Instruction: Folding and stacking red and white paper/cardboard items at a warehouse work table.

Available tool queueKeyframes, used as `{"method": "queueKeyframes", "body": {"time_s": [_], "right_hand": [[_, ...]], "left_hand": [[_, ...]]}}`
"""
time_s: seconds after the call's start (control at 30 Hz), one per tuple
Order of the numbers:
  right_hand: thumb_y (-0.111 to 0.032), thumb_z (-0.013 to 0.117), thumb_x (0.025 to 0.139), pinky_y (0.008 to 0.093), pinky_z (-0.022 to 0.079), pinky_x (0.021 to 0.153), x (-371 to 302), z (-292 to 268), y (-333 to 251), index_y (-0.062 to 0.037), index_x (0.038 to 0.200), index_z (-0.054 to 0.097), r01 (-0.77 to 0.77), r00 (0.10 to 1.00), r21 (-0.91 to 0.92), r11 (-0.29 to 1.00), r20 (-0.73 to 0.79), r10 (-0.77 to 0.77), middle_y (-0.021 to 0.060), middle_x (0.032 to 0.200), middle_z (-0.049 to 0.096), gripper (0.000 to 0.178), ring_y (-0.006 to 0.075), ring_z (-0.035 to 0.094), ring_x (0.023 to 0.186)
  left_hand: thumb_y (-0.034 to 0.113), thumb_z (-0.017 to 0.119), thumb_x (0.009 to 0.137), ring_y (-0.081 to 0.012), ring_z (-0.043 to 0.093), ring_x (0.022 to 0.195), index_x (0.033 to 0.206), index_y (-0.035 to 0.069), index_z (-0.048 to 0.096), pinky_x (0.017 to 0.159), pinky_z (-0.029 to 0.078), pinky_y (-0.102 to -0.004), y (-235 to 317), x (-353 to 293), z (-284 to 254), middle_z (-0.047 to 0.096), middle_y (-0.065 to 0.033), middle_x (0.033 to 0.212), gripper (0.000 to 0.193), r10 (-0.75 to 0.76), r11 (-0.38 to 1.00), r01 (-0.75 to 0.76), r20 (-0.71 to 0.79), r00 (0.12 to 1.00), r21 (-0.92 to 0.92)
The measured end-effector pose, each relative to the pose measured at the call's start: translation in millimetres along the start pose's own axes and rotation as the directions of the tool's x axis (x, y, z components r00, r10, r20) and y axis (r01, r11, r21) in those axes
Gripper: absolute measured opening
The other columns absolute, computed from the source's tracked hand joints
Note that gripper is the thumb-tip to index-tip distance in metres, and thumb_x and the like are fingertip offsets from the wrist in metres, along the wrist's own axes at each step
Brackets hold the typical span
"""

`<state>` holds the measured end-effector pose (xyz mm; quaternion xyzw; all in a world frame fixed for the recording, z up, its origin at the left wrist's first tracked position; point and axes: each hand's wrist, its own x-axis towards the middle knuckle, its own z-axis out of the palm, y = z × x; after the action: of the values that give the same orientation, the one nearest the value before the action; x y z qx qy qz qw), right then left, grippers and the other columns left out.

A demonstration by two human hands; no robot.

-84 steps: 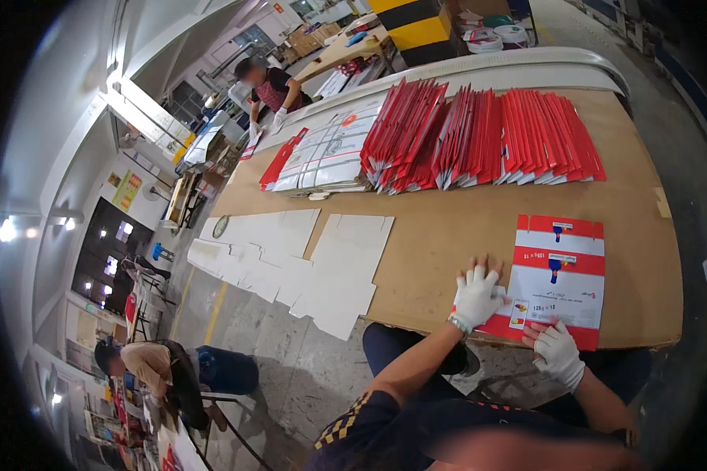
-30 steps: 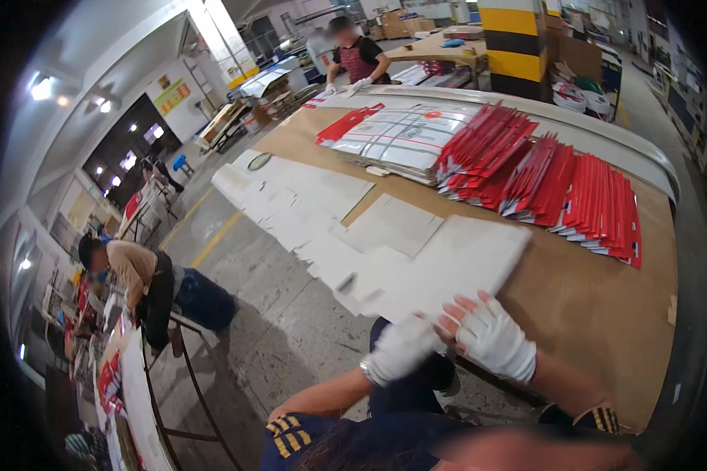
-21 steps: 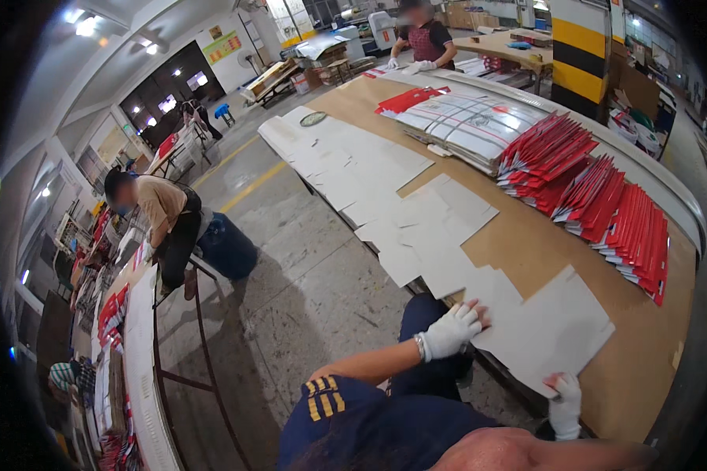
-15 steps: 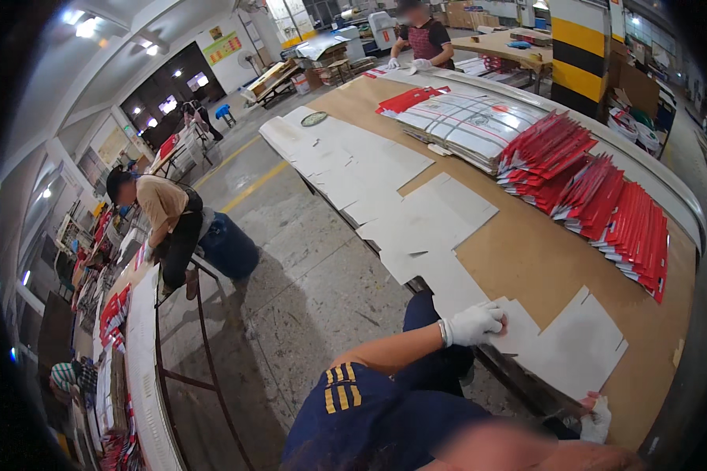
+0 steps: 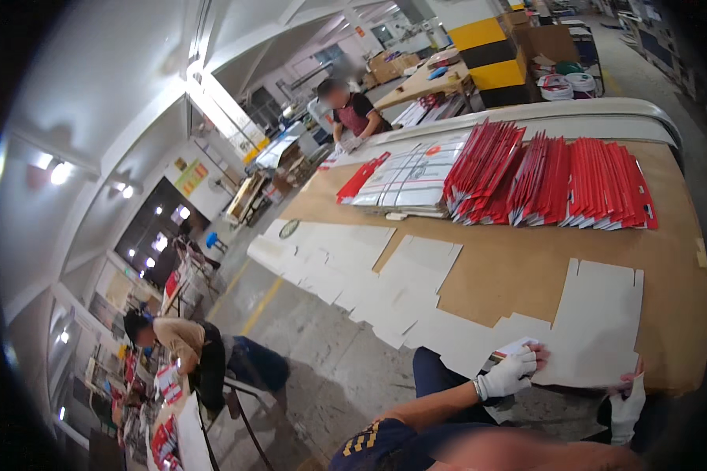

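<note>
A flat white die-cut cardboard sheet [image 5: 593, 330] with slits lies at the near right of the table. My left hand [image 5: 511, 372], in a white glove with bare fingertips, is closed on its left part. There a flap stands partly raised and shows a coloured printed edge. My right hand [image 5: 627, 407], gloved likewise, pinches the sheet's near right corner; some of its fingers are hidden beneath the edge. More white cardboard sheets [image 5: 408, 286] lie overlapping in a row along the table's left side.
Folded red-and-white cardboard pieces [image 5: 542, 180] stand in packed rows on the brown table [image 5: 479, 290], beside a strapped stack of white ones [image 5: 412, 177]. One person [image 5: 357, 118] works at the far end, another [image 5: 188, 349] at a table to the left. A striped pillar [image 5: 491, 59] rises behind.
The view has turned, so the table appears lower and rotated. My left hand has shifted onto the sheet's left part, where a printed flap now shows raised. My right hand stays at the corner.
</note>
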<state>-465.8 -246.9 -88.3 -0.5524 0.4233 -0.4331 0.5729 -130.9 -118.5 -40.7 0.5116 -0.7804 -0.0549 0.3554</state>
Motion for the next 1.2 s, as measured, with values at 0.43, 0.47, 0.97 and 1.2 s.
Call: {"method": "queueKeyframes", "body": {"time_s": [0.43, 0.47, 0.97, 1.2], "right_hand": [[-0.009, 0.065, 0.087, 0.0339, 0.044, 0.09, -38.6, 21.3, 24.9, -0.006, 0.137, 0.041, -0.054, 0.834, -0.377, 0.924, -0.526, -0.166, 0.0099, 0.127, 0.051, 0.056, 0.0222, 0.05, 0.105], [-0.01, 0.064, 0.087, 0.0322, 0.043, 0.09, -56.6, 13.4, 56.4, -0.0065, 0.137, 0.042, -0.084, 0.933, -0.267, 0.96, -0.358, -0.018, 0.0083, 0.123, 0.053, 0.055, 0.0213, 0.052, 0.103], [-0.016, 0.047, 0.095, 0.0453, 0.041, 0.091, -0.5, 76.2, -20.6, 0.0074, 0.117, 0.054, 0.212, 0.95, -0.536, 0.817, -0.081, -0.3, 0.0267, 0.115, 0.057, 0.033, 0.0399, 0.054, 0.103], [-0.012, 0.042, 0.091, 0.0504, 0.025, 0.111, 36.3, 89.0, -4.5, -0.0028, 0.132, 0.048, 0.687, 0.707, -0.71, 0.15, 0.607, -0.364, 0.0162, 0.143, 0.041, 0.043, 0.0328, 0.037, 0.133]], "left_hand": [[0.022, 0.063, 0.078, -0.0322, 0.029, 0.136, 0.136, 0.005, 0.041, 0.106, 0.017, -0.0644, -3.3, 26.6, 58.7, 0.038, -0.0122, 0.142, 0.064, -0.292, 0.856, 0.221, 0.083, 0.953, 0.468], [0.027, 0.061, 0.079, -0.0331, 0.027, 0.137, 0.14, 0.002, 0.035, 0.107, 0.017, -0.0642, 7.7, 35.4, 53.4, 0.037, -0.0142, 0.143, 0.071, -0.243, 0.898, 0.186, 0.098, 0.965, 0.399], [0.031, 0.061, 0.072, -0.0352, 0.014, 0.144, 0.145, -0.005, 0.022, 0.113, 0.01, -0.0561, 44.3, 42.7, 61.9, 0.018, -0.0218, 0.153, 0.09, -0.161, 0.962, 0.1, 0.232, 0.959, 0.252], [0.04, 0.066, 0.066, -0.0363, 0.046, 0.118, 0.116, -0.005, 0.053, 0.103, 0.032, -0.0434, 35.8, 11.2, 36.7, 0.05, -0.0208, 0.121, 0.069, -0.216, 0.965, 0.14, 0.369, 0.904, 0.222]]}}
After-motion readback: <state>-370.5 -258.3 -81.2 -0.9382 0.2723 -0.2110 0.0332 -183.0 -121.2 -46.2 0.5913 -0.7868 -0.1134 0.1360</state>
